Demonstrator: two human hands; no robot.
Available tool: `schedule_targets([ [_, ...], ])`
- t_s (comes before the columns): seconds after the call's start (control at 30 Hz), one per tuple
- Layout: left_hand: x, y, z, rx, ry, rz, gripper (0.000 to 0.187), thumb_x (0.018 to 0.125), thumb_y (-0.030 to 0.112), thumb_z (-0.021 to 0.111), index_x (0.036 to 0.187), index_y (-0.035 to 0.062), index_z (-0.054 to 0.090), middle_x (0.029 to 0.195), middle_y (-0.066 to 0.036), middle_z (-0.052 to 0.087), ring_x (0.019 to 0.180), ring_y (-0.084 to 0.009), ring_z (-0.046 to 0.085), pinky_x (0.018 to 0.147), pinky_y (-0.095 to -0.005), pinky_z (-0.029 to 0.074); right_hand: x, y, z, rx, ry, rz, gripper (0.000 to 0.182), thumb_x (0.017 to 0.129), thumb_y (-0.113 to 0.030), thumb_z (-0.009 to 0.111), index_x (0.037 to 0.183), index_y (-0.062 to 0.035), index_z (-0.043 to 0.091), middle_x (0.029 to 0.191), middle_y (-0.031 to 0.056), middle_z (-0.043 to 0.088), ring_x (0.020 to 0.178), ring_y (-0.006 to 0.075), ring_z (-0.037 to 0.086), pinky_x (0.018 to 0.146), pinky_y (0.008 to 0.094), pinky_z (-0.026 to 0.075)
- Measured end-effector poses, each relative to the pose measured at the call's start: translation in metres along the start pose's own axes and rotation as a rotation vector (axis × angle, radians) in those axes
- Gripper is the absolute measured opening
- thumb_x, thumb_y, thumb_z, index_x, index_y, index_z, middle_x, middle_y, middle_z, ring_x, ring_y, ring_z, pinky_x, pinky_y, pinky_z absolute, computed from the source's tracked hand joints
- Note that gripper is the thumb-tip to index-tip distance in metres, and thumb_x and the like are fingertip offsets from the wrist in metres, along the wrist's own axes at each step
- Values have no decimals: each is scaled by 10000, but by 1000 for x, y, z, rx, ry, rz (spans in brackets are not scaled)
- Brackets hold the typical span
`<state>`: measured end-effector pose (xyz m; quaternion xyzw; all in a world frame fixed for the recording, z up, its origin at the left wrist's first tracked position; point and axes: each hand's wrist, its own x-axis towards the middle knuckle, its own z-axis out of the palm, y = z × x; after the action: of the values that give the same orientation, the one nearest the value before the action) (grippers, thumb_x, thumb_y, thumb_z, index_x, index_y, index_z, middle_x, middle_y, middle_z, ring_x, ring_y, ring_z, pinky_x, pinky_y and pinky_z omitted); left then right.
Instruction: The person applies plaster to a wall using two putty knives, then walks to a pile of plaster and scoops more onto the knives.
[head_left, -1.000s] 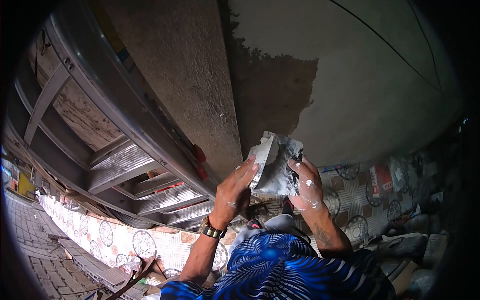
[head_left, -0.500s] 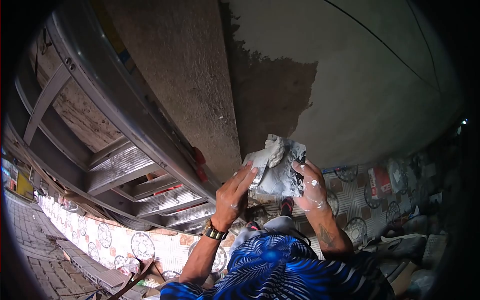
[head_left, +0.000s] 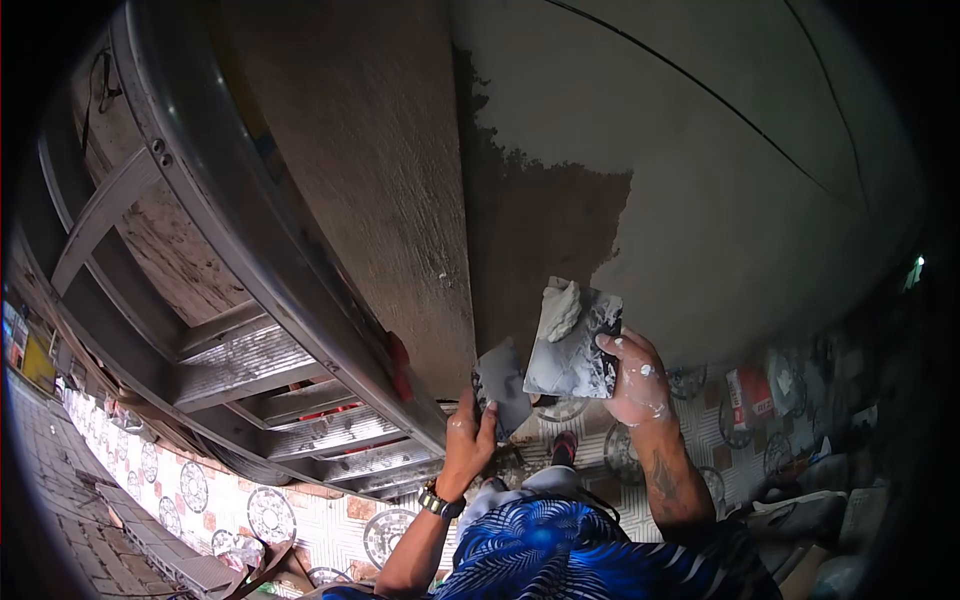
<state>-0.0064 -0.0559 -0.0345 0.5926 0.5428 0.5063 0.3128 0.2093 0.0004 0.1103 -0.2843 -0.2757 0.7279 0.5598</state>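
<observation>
My right hand (head_left: pixel 637 382) grips a flat, square putty plate (head_left: pixel 565 365) by its right edge, thumb on top. A thick lump of white putty (head_left: pixel 560 312) sits on the plate's upper left, and thin white smears cover much of its face. To the left, my left hand (head_left: pixel 468 445) is closed on a broad scraper blade (head_left: pixel 504 385), held upright and slightly apart from the plate. White specks mark both hands. Beyond them, the wall has a pale coated area (head_left: pixel 740 230) and a darker patch (head_left: pixel 550 225) with a ragged edge.
A metal ladder (head_left: pixel 240 360) stands close on my left, beside a rough wall face (head_left: pixel 360 170). Dark cables (head_left: pixel 690 75) cross the upper right. A red-and-white package (head_left: pixel 745 395) and other clutter lie on the patterned tile floor (head_left: pixel 385 535).
My left hand and the scraper have moved down and left, away from the plate. The putty plate has shifted slightly right and its white lump shows more fully.
</observation>
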Motion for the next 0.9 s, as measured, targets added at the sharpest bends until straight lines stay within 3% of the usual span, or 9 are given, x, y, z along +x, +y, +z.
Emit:
schedule_targets([
  [0.03, 3, -5, 2, -62, 66, 93, 344, 944, 97, 541, 1264, -21, 494, 989, -220, 659, 837, -304, 652, 720, -344, 492, 3, -2, 2, -3, -23, 12, 223, 841, -21, 587, 1063, -29, 603, 953, 52, 645, 903, 202, 643, 859, 381, 525],
  [0.07, 3, -8, 5, -223, 114, 16, 321, 941, 101, 561, 1220, -51, 514, 971, -147, 664, 856, -176, 603, 742, -310, 478, 6, -4, 3, -4, -44, 24, 223, 842, -16, 581, 1063, -27, 601, 963, 54, 644, 907, 199, 642, 857, 379, 525],
  [0.17, 5, 6, -10, -335, 43, -323, 322, 930, 88, 578, 1215, -48, 519, 962, -82, 643, 843, -119, 567, 734, -269, 460, 18, -6, -1, -43, -70, 40, 219, 873, -15, 559, 1091, 6, 567, 1001, 87, 620, 935, 228, 630, 889, 414, 516],
  [0.2, 8, 9, -6, -522, 105, -315, 321, 914, 73, 578, 1208, -43, 527, 942, -53, 622, 819, -100, 536, 727, -251, 435, 21, -8, 5, -39, -67, 50, 219, 876, -12, 557, 1093, 9, 566, 1011, 91, 621, 948, 232, 627, 901, 416, 509],
  [0.3, 13, 2, -7, -615, 96, -306, 321, 903, 66, 565, 1206, -37, 534, 945, -49, 623, 831, -104, 536, 741, -244, 431, 34, -16, 11, -5, -111, 84, 209, 892, -26, 565, 1096, 23, 563, 1067, 114, 623, 1032, 256, 617, 960, 437, 488],
  [0.47, 14, 16, -10, -763, 62, -384, 407, 891, 31, 531, 1283, -73, 494, 1133, -102, 625, 1008, -160, 598, 919, -283, 451, 49, -20, 10, 59, -170, 93, 200, 920, -40, 561, 1108, 28, 566, 1089, 127, 644, 1066, 272, 633, 998, 439, 484],
  [0.9, 28, 34, 12, -894, 152, -441, 403, 894, 46, 532, 1280, -63, 488, 1117, -109, 628, 989, -161, 606, 888, -280, 470, 79, -32, -9, 140, -217, 186, 348, 908, -42, 593, 1246, 8, 524, 1232, 124, 614, 1170, 276, 584, 1043, 451, 436],
])
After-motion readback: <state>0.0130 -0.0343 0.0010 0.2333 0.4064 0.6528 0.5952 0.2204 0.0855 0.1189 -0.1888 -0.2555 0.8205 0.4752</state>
